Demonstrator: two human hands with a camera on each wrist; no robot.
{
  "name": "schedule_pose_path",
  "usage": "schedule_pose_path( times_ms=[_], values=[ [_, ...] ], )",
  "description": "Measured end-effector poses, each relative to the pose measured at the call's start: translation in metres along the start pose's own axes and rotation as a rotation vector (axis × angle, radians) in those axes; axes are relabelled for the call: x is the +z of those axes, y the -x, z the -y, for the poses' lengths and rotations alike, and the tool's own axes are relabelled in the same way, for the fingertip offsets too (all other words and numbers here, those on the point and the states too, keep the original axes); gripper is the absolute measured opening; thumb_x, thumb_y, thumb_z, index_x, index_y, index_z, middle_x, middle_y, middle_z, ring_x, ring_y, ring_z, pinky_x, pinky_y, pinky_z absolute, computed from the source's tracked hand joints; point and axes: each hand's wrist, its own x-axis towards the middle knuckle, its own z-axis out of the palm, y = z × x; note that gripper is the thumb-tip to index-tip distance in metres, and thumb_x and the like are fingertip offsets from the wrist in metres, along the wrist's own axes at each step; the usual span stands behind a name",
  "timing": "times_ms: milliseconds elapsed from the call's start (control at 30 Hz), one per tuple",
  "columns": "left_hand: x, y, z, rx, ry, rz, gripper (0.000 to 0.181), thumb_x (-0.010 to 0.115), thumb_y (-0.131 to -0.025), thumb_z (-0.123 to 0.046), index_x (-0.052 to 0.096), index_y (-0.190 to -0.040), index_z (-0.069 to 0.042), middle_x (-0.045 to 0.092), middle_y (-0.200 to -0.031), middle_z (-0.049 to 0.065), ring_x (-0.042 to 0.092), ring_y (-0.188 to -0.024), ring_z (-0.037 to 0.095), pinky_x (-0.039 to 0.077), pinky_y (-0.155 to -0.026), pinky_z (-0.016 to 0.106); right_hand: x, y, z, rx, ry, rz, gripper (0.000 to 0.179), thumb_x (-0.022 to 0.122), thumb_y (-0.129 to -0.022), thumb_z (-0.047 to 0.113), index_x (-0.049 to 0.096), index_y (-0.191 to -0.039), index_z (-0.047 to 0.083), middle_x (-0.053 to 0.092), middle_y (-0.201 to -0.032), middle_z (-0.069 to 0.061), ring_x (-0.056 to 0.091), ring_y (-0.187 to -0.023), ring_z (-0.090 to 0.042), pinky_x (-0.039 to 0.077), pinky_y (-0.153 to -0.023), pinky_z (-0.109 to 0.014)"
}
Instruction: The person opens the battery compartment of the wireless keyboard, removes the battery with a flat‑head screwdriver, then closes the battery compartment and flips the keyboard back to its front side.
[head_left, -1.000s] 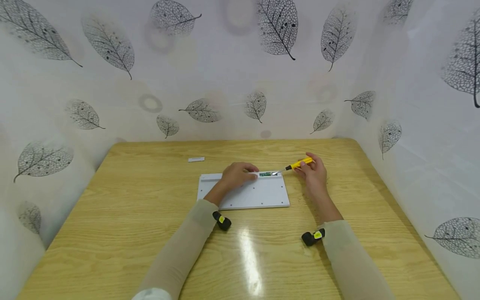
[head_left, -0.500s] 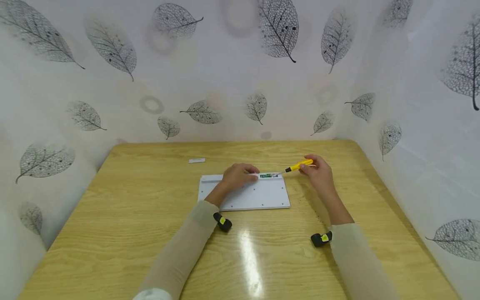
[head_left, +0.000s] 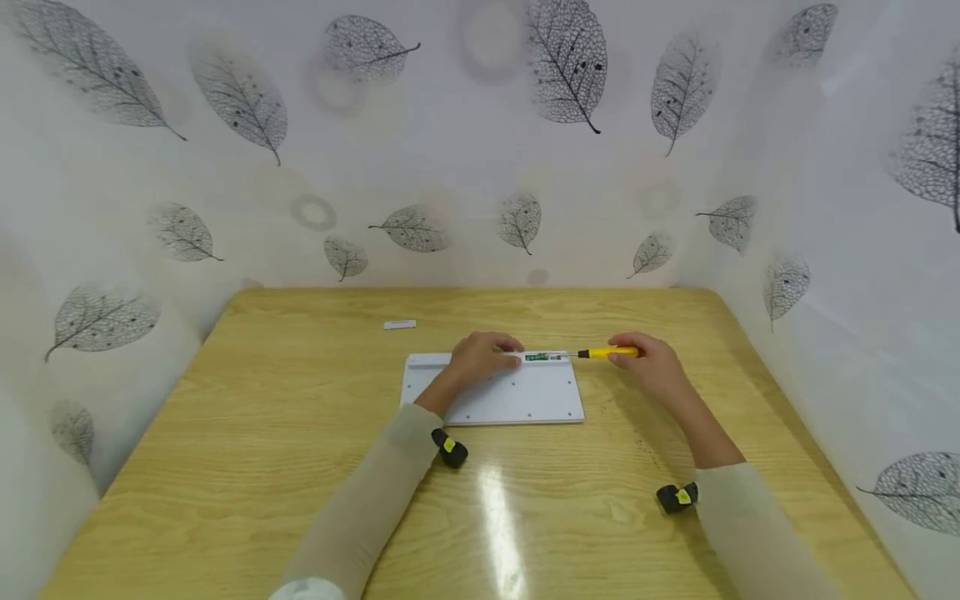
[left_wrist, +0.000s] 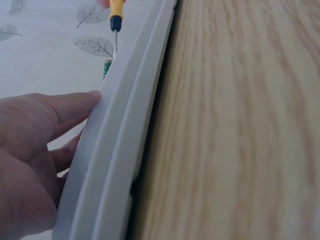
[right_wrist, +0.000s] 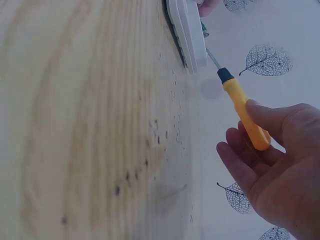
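A white keyboard (head_left: 517, 400) lies face down on the table, small screws showing across its underside. My left hand (head_left: 483, 357) grips its raised far ridge, thumb on the near side and fingers behind. Right of that hand, a green battery (head_left: 537, 357) sits in the uncovered battery slot; its end pokes above the ridge in the left wrist view. My right hand (head_left: 651, 362) holds a screwdriver (right_wrist: 245, 110) by its yellow handle, between thumb and fingers. The screwdriver lies nearly level, and its metal shaft (left_wrist: 115, 42) reaches the slot's right end beside the battery.
A small white battery cover (head_left: 400, 325) lies on the wooden table (head_left: 300, 467) behind the keyboard's left end. Curtains (head_left: 450, 167) with a leaf print hang round the table's back and sides. Each wrist carries a black camera (head_left: 677, 497).
My right hand has moved right and lower, tipping the screwdriver from a slant to nearly level as its tip stays by the slot. My left hand keeps its place on the keyboard.
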Motion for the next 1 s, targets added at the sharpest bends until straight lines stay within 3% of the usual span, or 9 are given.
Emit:
schedule_pose_path(
  times_ms=[100, 200, 367, 533, 700, 867, 1000],
  values=[
    [0.001, -0.001, 0.000, 0.000, 0.003, -0.002, 0.025, 0.071, -0.094, -0.036, 0.074, -0.117, -0.028, 0.073, -0.116, -0.009, 0.064, -0.113, 0.017, 0.041, -0.104, 0.046, -0.003, 0.004, 0.000, -0.020, 0.077, 0.040, 0.034, 0.063, -0.101, 0.020, 0.062, -0.131, 0.004, 0.062, -0.132, -0.022, 0.058, -0.118, -0.039, 0.051, -0.097, -0.051],
    [0.003, -0.002, 0.001, 0.000, -0.008, 0.000, 0.025, 0.070, -0.094, -0.037, 0.074, -0.117, -0.029, 0.073, -0.116, -0.010, 0.064, -0.111, 0.016, 0.041, -0.103, 0.044, -0.003, 0.007, -0.003, -0.030, 0.137, 0.082, 0.034, 0.065, -0.100, 0.018, 0.063, -0.130, 0.005, 0.064, -0.130, -0.021, 0.059, -0.120, -0.041, 0.050, -0.099, -0.055],
    [0.003, -0.002, 0.002, 0.000, -0.023, -0.002, 0.025, 0.070, -0.094, -0.037, 0.074, -0.118, -0.029, 0.073, -0.116, -0.010, 0.064, -0.109, 0.014, 0.042, -0.102, 0.043, -0.001, 0.007, -0.007, -0.082, 0.223, 0.137, 0.028, 0.063, -0.099, 0.014, 0.067, -0.126, 0.008, 0.068, -0.120, -0.016, 0.063, -0.106, -0.034, 0.051, -0.091, -0.051],
    [0.001, -0.001, 0.003, 0.005, -0.040, 0.001, 0.026, 0.069, -0.095, -0.038, 0.073, -0.119, -0.029, 0.073, -0.116, -0.011, 0.065, -0.109, 0.014, 0.043, -0.101, 0.042, 0.001, 0.009, -0.005, -0.126, 0.238, 0.207, 0.027, 0.063, -0.098, 0.010, 0.067, -0.125, 0.009, 0.068, -0.108, -0.009, 0.059, -0.093, -0.023, 0.049, -0.080, -0.039],
    [-0.001, 0.000, 0.001, -0.005, -0.037, -0.001, 0.026, 0.070, -0.094, -0.036, 0.073, -0.119, -0.029, 0.073, -0.116, -0.010, 0.064, -0.110, 0.015, 0.041, -0.102, 0.043, 0.002, 0.012, -0.005, -0.178, 0.227, 0.246, 0.032, 0.065, -0.097, 0.009, 0.066, -0.129, 0.009, 0.068, -0.107, -0.008, 0.059, -0.094, -0.021, 0.051, -0.082, -0.039],
    [0.000, 0.000, 0.001, -0.011, -0.030, -0.001, 0.025, 0.070, -0.094, -0.036, 0.074, -0.118, -0.029, 0.073, -0.115, -0.010, 0.064, -0.109, 0.014, 0.041, -0.102, 0.043, 0.000, 0.017, -0.010, -0.195, 0.236, 0.224, 0.038, 0.065, -0.098, 0.010, 0.062, -0.135, 0.007, 0.068, -0.114, -0.013, 0.062, -0.098, -0.025, 0.054, -0.085, -0.043],
    [0.001, -0.002, 0.003, 0.000, -0.034, 0.001, 0.025, 0.070, -0.094, -0.036, 0.074, -0.118, -0.029, 0.073, -0.115, -0.010, 0.064, -0.108, 0.013, 0.041, -0.102, 0.043, -0.007, 0.025, -0.016, -0.152, 0.211, 0.168, 0.043, 0.066, -0.098, 0.012, 0.059, -0.139, 0.005, 0.067, -0.119, -0.018, 0.064, -0.102, -0.030, 0.054, -0.086, -0.046]
  ],
)
